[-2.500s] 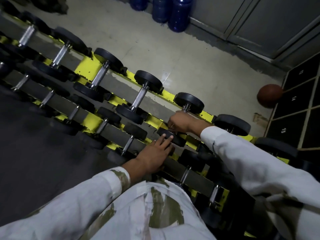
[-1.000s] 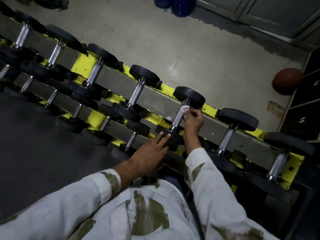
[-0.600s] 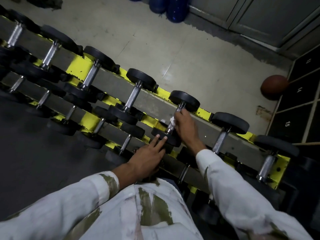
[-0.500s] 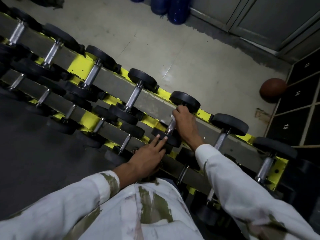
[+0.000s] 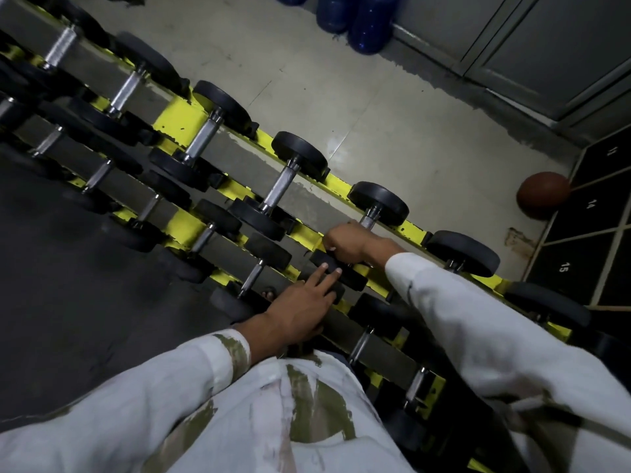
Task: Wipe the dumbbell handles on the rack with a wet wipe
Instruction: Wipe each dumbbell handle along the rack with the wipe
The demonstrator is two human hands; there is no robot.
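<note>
Now right hand (image 5: 348, 242) grips dumbbell handle (image 5: 371, 218); left hand (image 5: 300, 308) rests on rack (image 5: 177, 119).

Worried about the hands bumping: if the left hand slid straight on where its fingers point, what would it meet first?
Probably the dumbbell's near black weight head, at the fingertips of the left hand; the right hand grips the handle just beyond. Depth is unclear.

1. The dumbbell handle (image 5: 371, 217) in my right hand (image 5: 350, 242) is bright bare metal, knurled and rough-looking.
2. Dumbbell heads (image 5: 300, 155): matt black, rubbery-looking.
3. Rack (image 5: 177, 119): yellow painted metal, chipped and scuffed.
4. My sleeves (image 5: 478, 336): soft white cloth with olive patches.
5. Floor (image 5: 307, 73): pale, smooth, slightly shiny.
6. Mat (image 5: 68, 285): dark, matt.
7. Ball (image 5: 543, 195): brown, dull.
8. Blue bottles (image 5: 372, 25): glossy, plastic by the look.
</note>
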